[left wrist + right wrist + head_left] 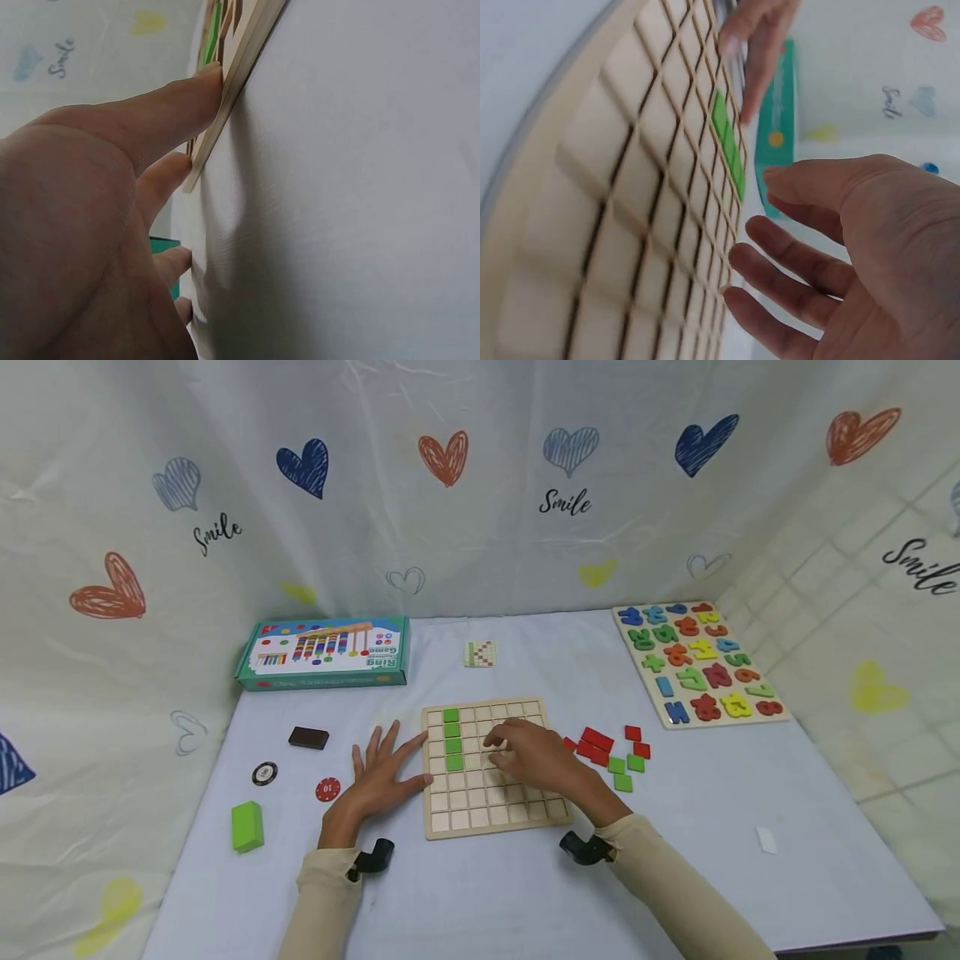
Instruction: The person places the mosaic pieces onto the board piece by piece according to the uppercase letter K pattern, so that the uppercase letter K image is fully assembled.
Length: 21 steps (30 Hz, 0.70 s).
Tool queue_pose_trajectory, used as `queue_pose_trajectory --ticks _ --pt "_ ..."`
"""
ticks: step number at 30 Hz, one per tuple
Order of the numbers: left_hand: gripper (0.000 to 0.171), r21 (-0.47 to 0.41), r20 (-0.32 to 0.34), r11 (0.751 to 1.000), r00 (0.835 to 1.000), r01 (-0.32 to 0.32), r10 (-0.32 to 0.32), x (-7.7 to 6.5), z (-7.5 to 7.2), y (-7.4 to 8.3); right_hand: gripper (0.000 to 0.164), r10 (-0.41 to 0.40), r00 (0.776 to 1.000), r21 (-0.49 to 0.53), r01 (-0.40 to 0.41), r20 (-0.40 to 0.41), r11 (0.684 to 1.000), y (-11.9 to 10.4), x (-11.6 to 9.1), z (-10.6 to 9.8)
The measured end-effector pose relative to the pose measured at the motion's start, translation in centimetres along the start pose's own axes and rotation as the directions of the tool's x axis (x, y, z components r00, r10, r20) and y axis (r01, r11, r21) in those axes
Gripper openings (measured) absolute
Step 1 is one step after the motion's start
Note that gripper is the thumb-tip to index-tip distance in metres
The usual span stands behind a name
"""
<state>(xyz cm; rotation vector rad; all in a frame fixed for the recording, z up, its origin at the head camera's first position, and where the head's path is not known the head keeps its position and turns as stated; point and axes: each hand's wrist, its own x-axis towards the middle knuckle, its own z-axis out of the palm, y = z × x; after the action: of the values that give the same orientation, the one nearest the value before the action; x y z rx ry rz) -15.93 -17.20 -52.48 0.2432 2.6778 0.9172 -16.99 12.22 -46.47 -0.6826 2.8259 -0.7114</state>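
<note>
A wooden grid board (pixel 468 820) lies on the white-covered table, with several green tiles (pixel 453 746) set in a line down its second column from the left. My left hand (pixel 381 781) is spread flat beside it; in the left wrist view the thumb (pixel 187 105) and index finger (pixel 169 176) touch the board's edge. Over the right half of the board is my right hand (pixel 536 756), its fingers loosely bent. The right wrist view shows nothing between thumb and fingers (pixel 780 247). Loose red tiles (pixel 597 737) and green tiles (pixel 636 763) lie just right of the board.
Behind the board lies a small patterned card (pixel 480 654). A game box (pixel 322 653) sits back left, a letter puzzle board (pixel 701 664) back right. At left are a dark block (pixel 308 738), a black-and-white chip (pixel 265 773), a red chip (pixel 327 789) and a green block (pixel 247 827).
</note>
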Motion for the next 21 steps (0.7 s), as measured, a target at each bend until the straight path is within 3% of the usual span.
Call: queue_pose_trajectory --ticks 8,13,18,21 --pt "0.078 0.001 -0.002 1.000 1.000 -0.006 0.006 0.0 0.1 -0.2 0.029 0.114 0.993 -0.036 -0.114 0.012 0.993 4.9 -3.5 -4.6" --pt "0.077 -0.008 -0.003 1.000 1.000 -0.004 0.004 -0.1 0.0 -0.1 0.033 0.242 0.968 -0.094 -0.235 0.062 0.967 8.0 -6.3 -7.3" --pt "0.077 -0.007 0.003 1.000 1.000 -0.007 0.007 -0.1 -0.1 -0.1 0.038 0.316 0.938 -0.104 -0.303 0.144 0.947 9.9 -8.8 -8.3" --pt "0.077 -0.008 0.005 1.000 1.000 -0.010 0.010 -0.1 0.0 -0.1 0.043 0.323 0.931 -0.077 -0.314 0.173 0.946 10.6 -9.8 -8.1"
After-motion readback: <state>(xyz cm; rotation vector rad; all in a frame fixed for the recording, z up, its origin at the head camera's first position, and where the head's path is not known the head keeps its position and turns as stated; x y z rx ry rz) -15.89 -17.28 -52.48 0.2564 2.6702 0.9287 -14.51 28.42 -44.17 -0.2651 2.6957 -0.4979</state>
